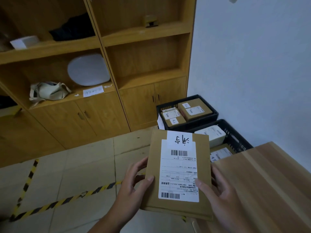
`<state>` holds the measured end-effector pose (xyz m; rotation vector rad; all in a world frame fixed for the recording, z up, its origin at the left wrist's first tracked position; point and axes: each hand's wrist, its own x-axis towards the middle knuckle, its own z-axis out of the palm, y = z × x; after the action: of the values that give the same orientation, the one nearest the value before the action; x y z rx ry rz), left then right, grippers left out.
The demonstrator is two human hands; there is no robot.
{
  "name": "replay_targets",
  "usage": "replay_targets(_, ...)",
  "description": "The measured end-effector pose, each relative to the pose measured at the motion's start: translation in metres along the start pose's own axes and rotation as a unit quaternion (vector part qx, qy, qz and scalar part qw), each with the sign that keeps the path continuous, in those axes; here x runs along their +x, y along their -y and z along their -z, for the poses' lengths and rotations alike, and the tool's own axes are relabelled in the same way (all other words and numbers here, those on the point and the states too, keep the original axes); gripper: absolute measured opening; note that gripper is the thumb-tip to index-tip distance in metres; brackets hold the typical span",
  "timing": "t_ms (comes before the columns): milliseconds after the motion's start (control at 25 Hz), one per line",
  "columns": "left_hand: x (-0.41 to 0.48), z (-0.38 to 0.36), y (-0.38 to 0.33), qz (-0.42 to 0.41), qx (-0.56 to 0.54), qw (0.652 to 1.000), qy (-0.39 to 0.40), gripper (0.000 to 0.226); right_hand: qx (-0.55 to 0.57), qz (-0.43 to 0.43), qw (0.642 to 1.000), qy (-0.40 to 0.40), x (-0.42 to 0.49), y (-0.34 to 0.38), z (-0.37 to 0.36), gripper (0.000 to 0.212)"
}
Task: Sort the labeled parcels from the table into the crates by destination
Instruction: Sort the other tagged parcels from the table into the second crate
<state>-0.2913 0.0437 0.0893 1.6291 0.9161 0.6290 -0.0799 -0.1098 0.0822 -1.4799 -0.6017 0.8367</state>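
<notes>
I hold a flat brown cardboard parcel (154, 167) with both hands, its white shipping label and handwritten tag facing up. My left hand (134, 185) grips its left edge, thumb on top. My right hand (217, 192) grips the right edge, thumb on the label. The parcel hangs over the floor beside the wooden table (269, 182). Two black crates stand on the floor by the wall: the far crate (210, 117) holds two brown labeled boxes, the near crate (235, 138) holds a white parcel and another labeled one, partly hidden by the table.
A wooden shelf cabinet (104, 105) lines the back, with a white plate, a cloth bag and a paper note on its shelves. Yellow-black hazard tape (50, 206) runs across the tiled floor. A white wall is on the right.
</notes>
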Motion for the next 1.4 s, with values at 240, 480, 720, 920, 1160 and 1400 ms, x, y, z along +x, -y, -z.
replay_targets(240,0.098,0.006,0.001,-0.005,-0.005,1.0,0.015,0.057,0.003,-0.054,0.998,-0.029,0.091,0.0,-0.015,0.059)
replay_targets(480,0.232,0.015,0.022,-0.009,-0.029,0.997,0.064,0.04,0.013,-0.079,0.991,-0.106,0.187,-0.003,-0.047,0.059)
replay_targets(720,0.364,0.015,0.028,0.039,-0.043,0.982,0.177,0.03,0.021,-0.121,0.959,-0.254,0.257,-0.001,-0.08,0.056)
replay_targets(920,0.434,-0.027,0.025,0.062,-0.016,0.957,0.281,0.025,0.044,-0.139,0.924,-0.353,0.288,-0.012,-0.067,0.052)
replay_targets(1160,0.496,-0.092,0.023,0.071,0.034,0.938,0.337,0.026,0.075,-0.145,0.908,-0.387,0.334,-0.032,-0.021,0.058)
replay_targets(1400,0.537,-0.151,0.018,0.048,0.085,0.921,0.378,0.027,0.067,-0.135,0.894,-0.421,0.357,-0.043,0.014,0.057)
